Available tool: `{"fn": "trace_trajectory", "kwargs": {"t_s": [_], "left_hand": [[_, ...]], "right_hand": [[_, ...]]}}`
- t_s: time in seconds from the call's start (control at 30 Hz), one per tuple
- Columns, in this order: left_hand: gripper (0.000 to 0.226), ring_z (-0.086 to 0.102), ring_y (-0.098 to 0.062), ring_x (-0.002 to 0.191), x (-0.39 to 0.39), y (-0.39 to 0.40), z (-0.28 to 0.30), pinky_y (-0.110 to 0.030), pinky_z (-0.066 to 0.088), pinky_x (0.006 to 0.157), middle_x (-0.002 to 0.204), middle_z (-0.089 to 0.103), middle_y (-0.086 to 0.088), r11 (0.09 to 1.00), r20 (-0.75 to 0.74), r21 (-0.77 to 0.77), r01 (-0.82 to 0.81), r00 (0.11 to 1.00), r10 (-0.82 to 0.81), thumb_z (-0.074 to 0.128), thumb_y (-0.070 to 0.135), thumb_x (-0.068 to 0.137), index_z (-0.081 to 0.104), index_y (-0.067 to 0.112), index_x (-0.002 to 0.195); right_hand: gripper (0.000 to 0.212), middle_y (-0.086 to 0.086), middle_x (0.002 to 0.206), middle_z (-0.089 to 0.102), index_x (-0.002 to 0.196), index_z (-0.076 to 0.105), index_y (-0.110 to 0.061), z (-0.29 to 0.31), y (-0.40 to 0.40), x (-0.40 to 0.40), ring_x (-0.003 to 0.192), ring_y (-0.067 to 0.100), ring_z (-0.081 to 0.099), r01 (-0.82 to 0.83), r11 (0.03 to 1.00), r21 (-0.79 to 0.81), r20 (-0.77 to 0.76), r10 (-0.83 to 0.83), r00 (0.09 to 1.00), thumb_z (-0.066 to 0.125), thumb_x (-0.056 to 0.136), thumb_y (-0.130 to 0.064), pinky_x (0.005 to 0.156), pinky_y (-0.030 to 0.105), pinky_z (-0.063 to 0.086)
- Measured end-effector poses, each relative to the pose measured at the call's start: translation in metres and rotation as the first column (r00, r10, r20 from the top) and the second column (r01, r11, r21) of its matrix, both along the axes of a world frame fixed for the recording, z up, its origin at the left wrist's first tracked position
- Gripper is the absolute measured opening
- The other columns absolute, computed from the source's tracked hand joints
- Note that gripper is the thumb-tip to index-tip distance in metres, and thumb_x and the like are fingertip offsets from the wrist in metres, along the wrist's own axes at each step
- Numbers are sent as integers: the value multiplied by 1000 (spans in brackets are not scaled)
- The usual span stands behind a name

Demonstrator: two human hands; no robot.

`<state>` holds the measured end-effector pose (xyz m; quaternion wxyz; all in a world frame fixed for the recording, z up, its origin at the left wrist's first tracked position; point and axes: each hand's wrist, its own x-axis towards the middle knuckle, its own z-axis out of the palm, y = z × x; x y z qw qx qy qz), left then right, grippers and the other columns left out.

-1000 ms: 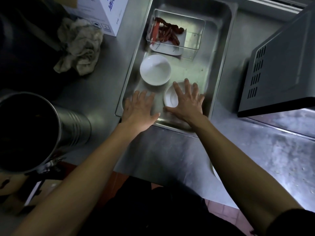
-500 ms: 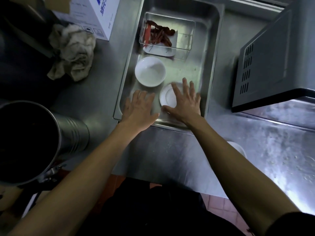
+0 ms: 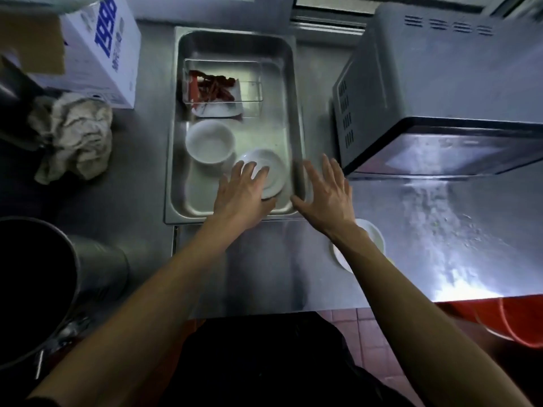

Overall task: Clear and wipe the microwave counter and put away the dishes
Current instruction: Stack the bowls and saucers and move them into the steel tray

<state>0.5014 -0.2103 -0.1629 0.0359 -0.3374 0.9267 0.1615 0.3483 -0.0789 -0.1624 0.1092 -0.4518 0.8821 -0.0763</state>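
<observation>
The left hand (image 3: 241, 195) is lying spread-fingered on the white saucer (image 3: 266, 171) inside the steel tray (image 3: 296, 83), probably settling it beside the white bowl (image 3: 210, 141), while the right hand (image 3: 327, 195) is hovering flat and empty past the tray's rim, a second saucer (image 3: 373, 236) waiting under its wrist.

Dim kitchen, a brushed stainless-steel counter (image 3: 264, 277) catching a bright glare right of the hands, reddish square floor tiles (image 3: 364, 330) below its front edge, a metal-framed window sill (image 3: 323, 22) beyond.
</observation>
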Motion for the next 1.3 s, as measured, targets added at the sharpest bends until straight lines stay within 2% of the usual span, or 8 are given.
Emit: {"fn": "trace_trajectory", "kwargs": {"t_s": [0.2,0.33,0.47,0.63,0.7,0.8,1.13,1.3], "left_hand": [[70,31,-32,141,-30,45,6,-52,42,102,150,40,-7,995,16,-29,93,996,-92,60,55,86,41,21,144],[70,36,-31,136,-42,90,7,-51,43,100,145,43,-7,987,39,-59,147,989,-145,58,56,85,43,19,142],[71,36,-30,137,-49,140,2,-49,41,103,146,42,-6,982,63,-55,183,982,-179,59,55,85,43,20,145],[72,42,-29,130,-48,185,-7,-50,47,95,138,48,-4,980,52,-67,188,981,-185,63,56,82,45,20,142],[72,41,-29,130,-47,196,-12,-50,48,94,138,48,-2,983,61,-65,173,984,-169,64,57,82,46,20,141],[72,37,-30,136,-45,204,-19,-52,43,103,145,43,-3,985,100,-18,170,981,-168,62,56,85,41,20,145],[69,39,-27,132,-61,208,-42,-49,41,101,141,44,-2,976,123,30,215,968,-217,58,51,86,41,21,146],[70,39,-27,132,-67,209,-48,-48,43,98,140,45,-4,972,130,51,229,964,-234,58,51,86,42,20,146]], "right_hand": [[83,6,167,6,154,18,-36,-6,71,-21,154,30,3,86,996,0,47,-86,995,57,85,-60,119,52,19],[83,7,166,11,154,22,-34,-14,121,-29,153,31,9,121,993,14,58,-121,991,52,86,-71,117,54,22],[84,10,166,13,154,26,-30,-21,167,-31,152,34,12,138,990,13,78,-139,987,62,84,-58,114,56,26],[80,8,164,18,153,29,-28,-29,209,-35,149,33,16,116,992,56,82,-120,989,67,85,-48,113,51,26],[74,8,159,28,150,35,-26,-33,217,-36,143,34,27,101,994,52,71,-104,992,68,85,-40,108,49,31],[64,7,153,38,148,40,-23,-38,217,-38,133,33,38,72,995,62,78,-77,994,64,89,-33,103,46,36],[54,5,138,53,143,45,-22,-61,188,-48,122,30,47,54,993,102,49,-59,997,54,91,-15,94,43,39],[46,8,122,62,138,51,-19,-66,187,-51,113,33,52,94,993,74,56,-98,994,46,94,-7,85,42,41]]}}
